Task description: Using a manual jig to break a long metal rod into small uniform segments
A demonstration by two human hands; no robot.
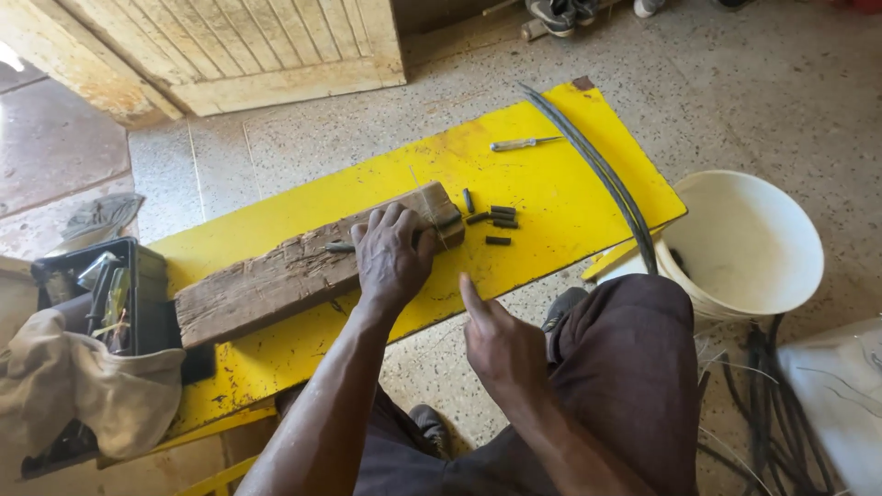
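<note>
Left hand (393, 253) clamped on dark rod (338, 247) (mostly hidden), wooden block (276, 280), right hand (501, 344) empty, open.

A white bucket (749, 243) stands right of the yellow board (542, 193), a screwdriver (522, 143) lies on it, and a black toolbox (101, 294) sits left.

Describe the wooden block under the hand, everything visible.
The wooden block is a long, weathered brown plank, cracked and rough-grained. It lies flat and diagonal on the yellow board, its far end higher in view. The left hand rests palm-down on that end, beside a dark rod lying on it.
</note>
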